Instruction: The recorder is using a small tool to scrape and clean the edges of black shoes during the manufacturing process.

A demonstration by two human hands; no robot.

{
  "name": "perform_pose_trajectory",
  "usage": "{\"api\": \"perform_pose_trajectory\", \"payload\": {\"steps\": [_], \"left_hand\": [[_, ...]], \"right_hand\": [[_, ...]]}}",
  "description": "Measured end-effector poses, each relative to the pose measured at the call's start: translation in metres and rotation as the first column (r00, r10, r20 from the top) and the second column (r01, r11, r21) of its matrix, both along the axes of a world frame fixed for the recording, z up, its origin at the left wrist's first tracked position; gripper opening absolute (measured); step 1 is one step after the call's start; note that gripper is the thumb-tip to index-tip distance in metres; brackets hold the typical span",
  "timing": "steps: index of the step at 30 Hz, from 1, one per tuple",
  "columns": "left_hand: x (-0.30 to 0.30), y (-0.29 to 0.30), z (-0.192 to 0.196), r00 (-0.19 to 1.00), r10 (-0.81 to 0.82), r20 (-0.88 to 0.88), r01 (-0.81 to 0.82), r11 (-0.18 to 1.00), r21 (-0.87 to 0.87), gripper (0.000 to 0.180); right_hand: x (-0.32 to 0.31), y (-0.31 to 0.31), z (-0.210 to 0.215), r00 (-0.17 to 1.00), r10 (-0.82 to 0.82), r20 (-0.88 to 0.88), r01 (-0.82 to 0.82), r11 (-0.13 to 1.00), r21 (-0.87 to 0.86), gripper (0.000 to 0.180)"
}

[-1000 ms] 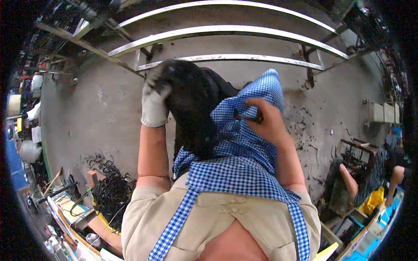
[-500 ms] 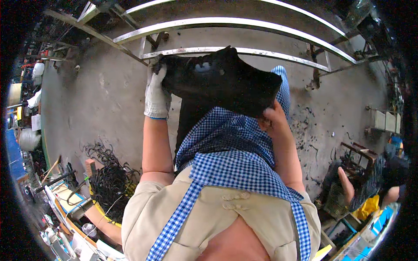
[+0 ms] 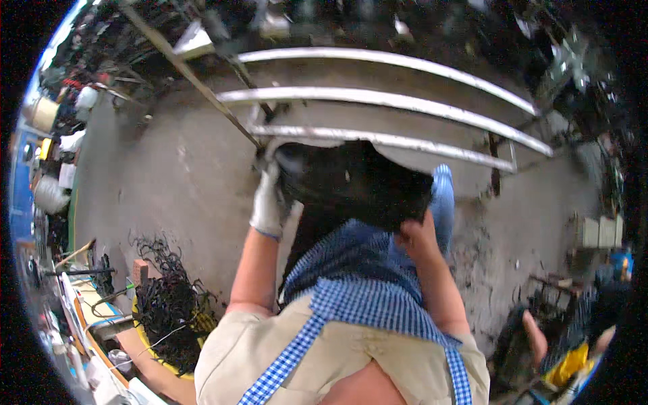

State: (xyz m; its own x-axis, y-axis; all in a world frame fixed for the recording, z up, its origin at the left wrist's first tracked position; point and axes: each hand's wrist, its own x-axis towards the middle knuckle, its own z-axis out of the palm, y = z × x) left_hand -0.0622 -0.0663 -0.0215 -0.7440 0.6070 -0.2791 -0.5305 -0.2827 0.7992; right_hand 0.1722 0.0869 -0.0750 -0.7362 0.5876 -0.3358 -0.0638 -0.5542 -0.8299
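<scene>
A black boot [image 3: 358, 182], glossy near its left end and looking like rubber, is held level in front of my apron. My left hand [image 3: 268, 202], in a white knit glove, is closed around the boot's left end. At the lower right edge of the boot, my bare right hand [image 3: 420, 236] grips it with bent fingers. Part of the right fingers is hidden behind the boot, and motion smears both hands somewhat. A blue-and-white checked apron [image 3: 378, 304] covers my lap below it.
A rack with pale metal rails [image 3: 391, 99] stands ahead. At lower left, a yellow basket [image 3: 150, 344] holds black strip scraps, beside a reddish brick [image 3: 140, 271]. Another person's limb [image 3: 534, 337] shows at lower right. Dark scraps litter the floor on the right.
The view has tilted up, so the rack, boot and hands sit lower in the picture. Both hands keep their hold on the boot.
</scene>
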Motion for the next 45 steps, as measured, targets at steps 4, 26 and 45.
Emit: {"api": "perform_pose_trajectory", "payload": {"steps": [4,26,45], "left_hand": [[0.044,-0.019,0.023,0.944,-0.328,0.032,0.33,0.934,-0.137,0.062],[-0.062,-0.026,0.133,0.865,0.263,-0.428,-0.138,0.944,0.3,0.063],[-0.199,0.057,0.215,0.272,0.538,-0.798,-0.696,0.682,0.222,0.036]], "right_hand": [[-0.027,-0.023,-0.004,0.967,-0.048,-0.25,0.162,0.874,0.459,0.083],[-0.094,-0.06,0.067,0.923,0.357,-0.143,-0.024,0.425,0.905,0.072],[-0.046,-0.055,0.004,0.959,0.218,-0.18,-0.108,0.871,0.48,0.046]]}}
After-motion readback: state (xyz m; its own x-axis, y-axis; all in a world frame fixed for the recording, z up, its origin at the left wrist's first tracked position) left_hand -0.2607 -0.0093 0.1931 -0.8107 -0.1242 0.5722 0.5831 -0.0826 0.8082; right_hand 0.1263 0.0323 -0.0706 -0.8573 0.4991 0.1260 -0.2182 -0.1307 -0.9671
